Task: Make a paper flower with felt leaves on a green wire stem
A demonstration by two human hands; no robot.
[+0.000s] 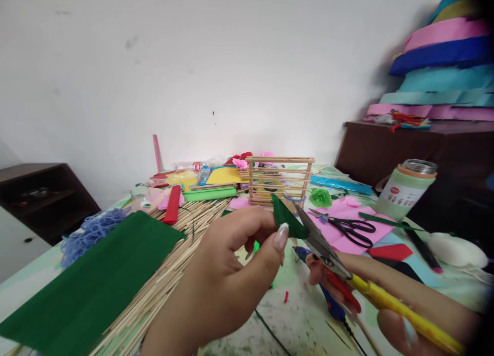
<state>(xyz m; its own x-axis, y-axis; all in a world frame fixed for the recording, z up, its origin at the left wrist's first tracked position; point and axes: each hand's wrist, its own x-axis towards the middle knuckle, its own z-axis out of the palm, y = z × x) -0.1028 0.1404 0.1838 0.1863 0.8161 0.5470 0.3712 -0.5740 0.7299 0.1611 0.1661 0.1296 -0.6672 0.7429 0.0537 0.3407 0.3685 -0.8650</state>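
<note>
Stick frame (landmark) [280, 160]: upright on the table [285, 320], beyond both hands.
Green paper piece [291, 222]: on the frame's near side, between the hands; long axis slanting from upper left down towards the scissor blades.
Left hand [235, 273]: near side of the frame, to its left; nearer of the two, gripping the piece between thumb and fingers.
Right hand [393, 279]: near side of the frame, to its right; gripping the scissors' handles.
Yellow-and-red-handled scissors [323, 249]: near side of the frame, tips at the piece's right end; whether they cut into it, cannot tell.
Blue glue gun [334, 305]: near side of the frame, partly behind scissors and fingers.
Black-handled scissors [349, 225]: right of the frame, on pink paper [380, 227].
</note>
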